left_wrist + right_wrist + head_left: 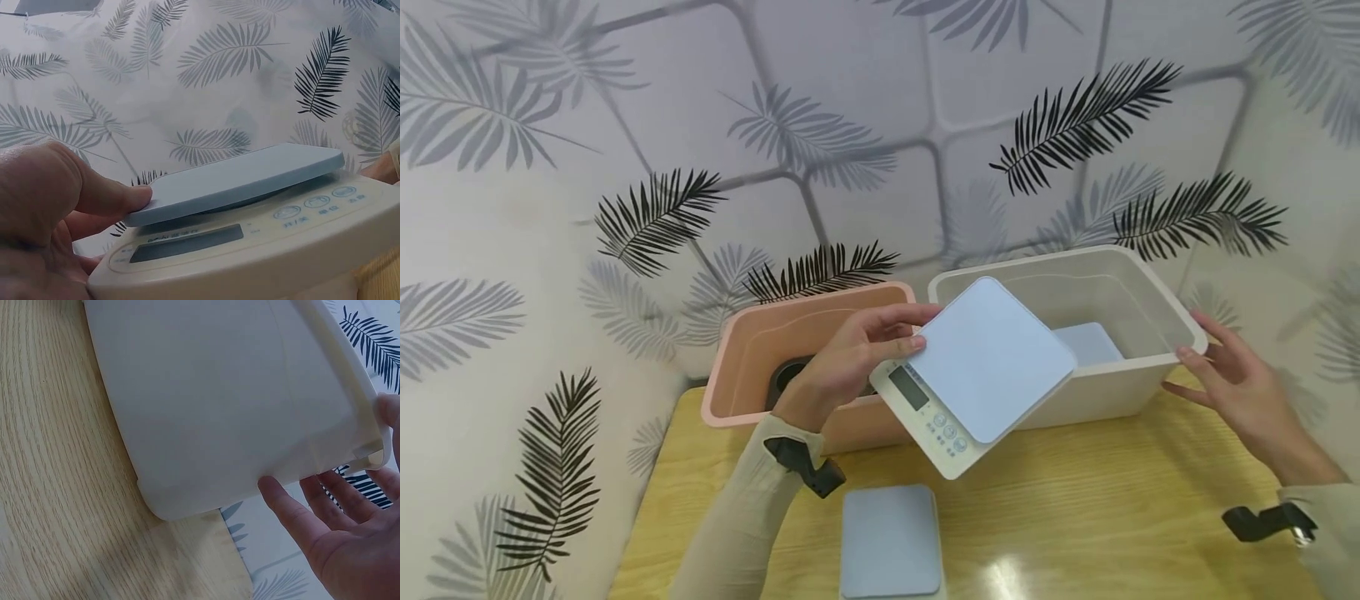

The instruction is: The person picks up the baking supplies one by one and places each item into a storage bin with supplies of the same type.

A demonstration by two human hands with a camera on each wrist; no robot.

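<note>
My left hand (857,354) pinches a kitchen scale (992,358) by the corner beside its display, thumb on top of the blue-white weighing plate. The scale is tilted in the air in front of the two bins, its buttons facing up. In the left wrist view, the thumb presses the edge of the plate above the scale's display (187,244). My right hand (1243,379) holds the right end of a white storage bin (1097,396), thumb at the rim corner and fingers against the outer wall. Inside that bin lies a flat blue-white item (1088,342), partly hidden.
Left of the white bin stands a pink bin (737,358) with a dark round object (786,375) in it. Another item with a blue-white top plate (891,542) lies on the wooden table (1075,500) near the front. A leaf-patterned cloth (865,100) hangs behind.
</note>
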